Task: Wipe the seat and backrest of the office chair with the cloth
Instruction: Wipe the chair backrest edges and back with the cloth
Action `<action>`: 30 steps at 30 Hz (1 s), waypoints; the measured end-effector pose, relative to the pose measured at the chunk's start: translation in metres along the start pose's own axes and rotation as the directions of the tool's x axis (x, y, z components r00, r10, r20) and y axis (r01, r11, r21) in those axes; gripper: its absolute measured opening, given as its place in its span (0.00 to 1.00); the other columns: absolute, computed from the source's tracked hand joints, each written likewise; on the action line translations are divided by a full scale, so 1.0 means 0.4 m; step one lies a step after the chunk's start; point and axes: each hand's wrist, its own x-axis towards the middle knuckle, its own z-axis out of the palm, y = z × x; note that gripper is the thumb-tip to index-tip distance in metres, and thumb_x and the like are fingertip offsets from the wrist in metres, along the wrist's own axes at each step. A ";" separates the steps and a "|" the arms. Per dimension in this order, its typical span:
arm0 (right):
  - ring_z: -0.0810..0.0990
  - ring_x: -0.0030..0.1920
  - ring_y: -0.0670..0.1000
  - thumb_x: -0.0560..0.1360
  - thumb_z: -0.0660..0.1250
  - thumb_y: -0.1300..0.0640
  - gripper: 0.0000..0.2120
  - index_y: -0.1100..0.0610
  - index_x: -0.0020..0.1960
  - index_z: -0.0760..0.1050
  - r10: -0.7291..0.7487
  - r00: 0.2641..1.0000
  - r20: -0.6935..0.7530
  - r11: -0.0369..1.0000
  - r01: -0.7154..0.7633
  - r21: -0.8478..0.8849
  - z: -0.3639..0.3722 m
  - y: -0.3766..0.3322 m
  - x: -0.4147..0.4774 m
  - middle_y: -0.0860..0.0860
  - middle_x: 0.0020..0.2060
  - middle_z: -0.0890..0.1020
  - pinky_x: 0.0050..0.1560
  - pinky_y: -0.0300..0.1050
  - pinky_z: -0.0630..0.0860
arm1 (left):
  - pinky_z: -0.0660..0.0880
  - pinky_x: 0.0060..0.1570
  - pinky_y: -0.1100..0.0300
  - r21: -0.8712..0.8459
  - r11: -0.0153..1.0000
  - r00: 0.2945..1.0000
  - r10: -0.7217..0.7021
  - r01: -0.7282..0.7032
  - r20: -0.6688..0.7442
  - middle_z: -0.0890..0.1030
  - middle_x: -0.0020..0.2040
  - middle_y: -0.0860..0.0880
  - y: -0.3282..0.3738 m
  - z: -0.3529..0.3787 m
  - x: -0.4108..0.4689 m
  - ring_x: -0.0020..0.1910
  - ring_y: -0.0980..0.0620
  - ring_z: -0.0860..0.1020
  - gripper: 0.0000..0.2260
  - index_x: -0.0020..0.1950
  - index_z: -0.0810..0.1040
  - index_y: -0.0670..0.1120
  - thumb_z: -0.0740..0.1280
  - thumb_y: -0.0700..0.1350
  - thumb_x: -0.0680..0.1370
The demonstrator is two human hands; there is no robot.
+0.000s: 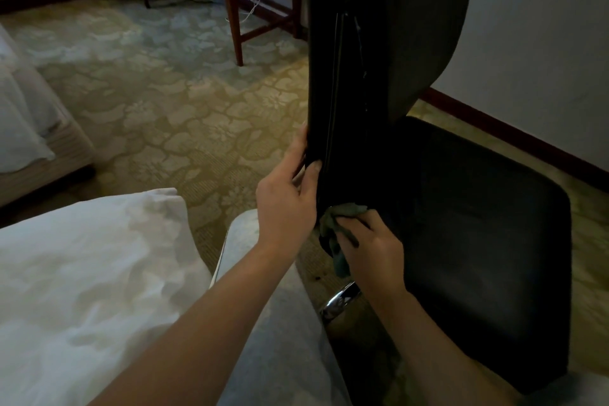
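Carpet (164, 92): pale with a leaf pattern, it fills the middle and left of the frame and runs under the furniture.
Bedding (82, 273): white and crumpled, lower left, beside the person's leg.
Office chair: black, right of centre, seen from its side.
Backrest (379, 43): stands upright from the top edge of the frame down to the middle; a seam runs down its near edge.
Seat (478, 241): a dark pad at lower right, just beside the foot of the backrest.
Wall (543, 43): pale, upper right, with a dark skirting board along the floor.
Trouser leg (280, 323): grey, bottom centre, between the two forearms.
Wooden legs (230, 3): reddish-brown, top centre, behind the backrest; what surface they carry is out of frame.
Left grip (286, 188): a bare hand at centre, pinching the near edge of the backrest, thumb on the near side and fingers round the far side.
Right grip (372, 244): a bare hand just below and right of the left one, fingers curled over the cloth and pressing it against the foot of the backrest.
Cloth (342, 211): grey-green and bunched, at centre under the right grip, one end hanging down.
Chrome part (339, 301): shiny, below the cloth, under the chair.
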 end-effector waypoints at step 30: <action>0.81 0.42 0.56 0.77 0.65 0.54 0.12 0.59 0.53 0.83 -0.060 0.992 -0.111 0.998 0.057 -0.035 -0.014 0.017 0.048 0.56 0.47 0.80 0.32 0.51 0.80 | 0.74 0.66 0.63 -0.071 0.997 0.999 -0.042 0.043 0.014 0.77 0.70 0.54 0.005 0.005 -0.006 0.68 0.60 0.75 0.24 0.78 0.67 0.50 0.64 0.36 0.83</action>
